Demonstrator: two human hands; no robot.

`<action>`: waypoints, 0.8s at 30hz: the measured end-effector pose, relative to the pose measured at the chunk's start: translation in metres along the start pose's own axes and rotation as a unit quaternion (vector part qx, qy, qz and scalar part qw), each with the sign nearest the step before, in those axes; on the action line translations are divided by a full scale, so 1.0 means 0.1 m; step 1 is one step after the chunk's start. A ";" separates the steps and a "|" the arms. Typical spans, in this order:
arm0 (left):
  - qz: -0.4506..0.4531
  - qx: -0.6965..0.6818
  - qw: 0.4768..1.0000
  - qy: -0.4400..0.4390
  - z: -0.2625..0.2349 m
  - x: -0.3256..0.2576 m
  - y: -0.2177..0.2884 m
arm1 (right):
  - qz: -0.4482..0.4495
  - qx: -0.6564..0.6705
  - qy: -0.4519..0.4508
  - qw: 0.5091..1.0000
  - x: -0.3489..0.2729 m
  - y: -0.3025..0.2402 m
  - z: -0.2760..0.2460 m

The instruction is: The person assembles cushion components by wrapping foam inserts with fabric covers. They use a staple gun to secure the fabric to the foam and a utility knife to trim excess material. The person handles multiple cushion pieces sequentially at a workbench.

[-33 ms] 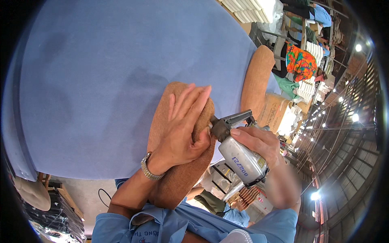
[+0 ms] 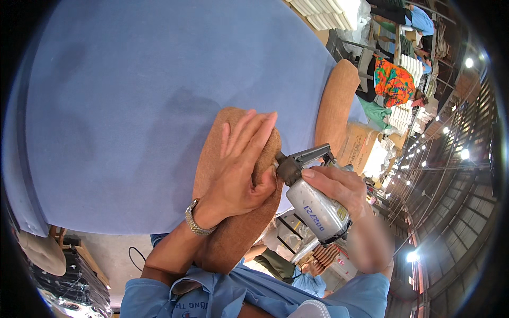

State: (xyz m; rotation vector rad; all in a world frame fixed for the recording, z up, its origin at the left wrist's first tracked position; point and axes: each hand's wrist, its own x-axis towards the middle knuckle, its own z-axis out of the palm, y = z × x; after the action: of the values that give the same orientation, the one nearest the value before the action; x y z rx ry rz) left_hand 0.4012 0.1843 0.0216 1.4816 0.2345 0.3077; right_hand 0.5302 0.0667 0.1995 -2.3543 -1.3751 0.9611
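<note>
A long, rounded padded piece (image 2: 238, 238) covered in brown fabric stands at the edge of a blue padded surface, reaching down against my shirt. My left hand (image 2: 233, 175) lies over it with the fingers stretched out and the thumb pressed at its right edge. My right hand (image 2: 339, 185) is closed round a silver and black pneumatic staple gun (image 2: 315, 209). The gun's nose touches the edge of the brown piece, right beside my left thumb. Most of the right fingers are hidden behind the gun.
The blue padded surface (image 2: 132, 79) fills the left and middle. Another brown padded piece (image 2: 336, 100) rests at its right edge, near a cardboard box (image 2: 356, 146). Several people work further off among stacked white pieces (image 2: 326, 13). A black cable (image 2: 133, 257) hangs at the lower left.
</note>
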 end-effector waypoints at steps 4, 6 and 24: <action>0.001 0.018 1.000 0.002 0.00 0.01 0.00 | 0.010 0.007 -0.026 1.000 0.01 -0.04 -0.04; 0.014 0.051 0.999 0.009 0.00 0.02 -0.05 | 0.021 0.010 -0.029 0.999 0.03 -0.04 -0.03; 0.073 -0.044 0.985 -0.152 -0.43 0.60 -0.40 | 0.030 -0.005 -0.096 0.995 0.21 0.20 -0.10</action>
State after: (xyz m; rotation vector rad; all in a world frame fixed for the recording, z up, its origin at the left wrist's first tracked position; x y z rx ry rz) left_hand 0.4451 0.2430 -0.0197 1.4387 -0.1309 0.2025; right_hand 0.5575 0.0755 0.1879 -2.3759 -1.3847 1.2289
